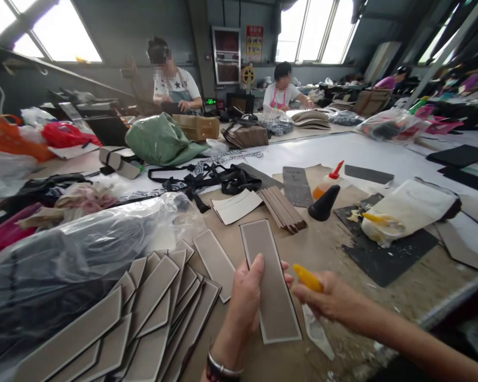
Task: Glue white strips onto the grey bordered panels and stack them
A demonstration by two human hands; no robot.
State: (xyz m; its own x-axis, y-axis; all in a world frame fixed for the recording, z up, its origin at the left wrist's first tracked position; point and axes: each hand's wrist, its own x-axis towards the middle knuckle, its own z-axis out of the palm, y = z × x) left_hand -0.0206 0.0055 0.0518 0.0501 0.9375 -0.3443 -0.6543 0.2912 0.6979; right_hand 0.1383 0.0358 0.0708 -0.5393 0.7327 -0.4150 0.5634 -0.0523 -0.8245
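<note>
My left hand [245, 289] is closed round a long taupe panel [273, 286] with a pale border, thumb on its face and fingertips showing at its right edge. The panel is held tilted above the work table. Just to the right, my right hand [326, 297] grips a yellow-handled tool [308, 278], its rounded end pointing up and left. Below that hand shows a whitish, blade-like piece [317, 331]; I cannot tell whether it is joined to the handle. Many similar bordered panels [151, 302] lie overlapped at the left, and a single panel [215, 260] lies behind my left hand.
A stack of brown strips [282, 208], white pieces [237, 206], a black cone [324, 204] and a red-tipped bottle [329, 183] stand beyond. At right, a glue-smeared white container [414, 209] lies on a dark board [382, 260]. Plastic-wrapped goods [83, 265] fill the left. Co-workers sit behind.
</note>
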